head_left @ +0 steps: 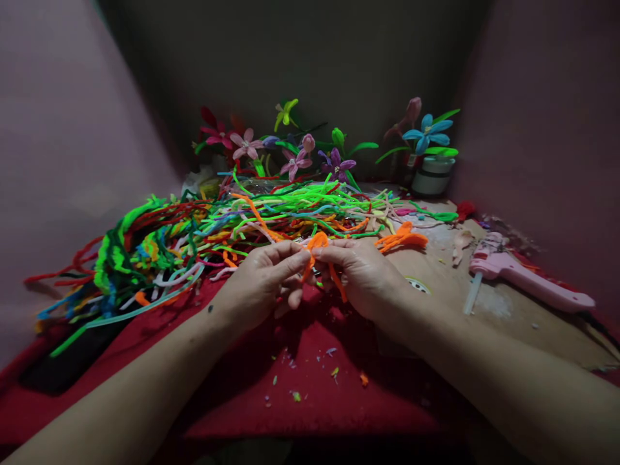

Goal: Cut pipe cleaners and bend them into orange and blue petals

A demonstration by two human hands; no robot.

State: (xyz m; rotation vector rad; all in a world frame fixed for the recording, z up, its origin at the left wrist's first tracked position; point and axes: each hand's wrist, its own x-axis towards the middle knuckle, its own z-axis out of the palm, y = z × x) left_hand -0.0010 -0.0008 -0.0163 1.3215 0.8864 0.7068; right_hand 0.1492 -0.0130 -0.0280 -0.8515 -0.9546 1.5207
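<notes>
Two hands, the left hand (266,274) and the right hand (362,271), were close together, the finger and thumb of each clamped on a bent orange stem (318,239) between them. The stem's loop stood uppermost and its ends hung below, its long axis running roughly upright, across the line joining the hands, with neither hand clearly nearer. Just beyond the right hand lay an orange bundle (403,239), and farther right a pink glue gun (523,276) on brown cardboard (436,261), while a heap of multicoloured stems (159,236) spread beyond the left hand on the tabletop (310,332).
</notes>
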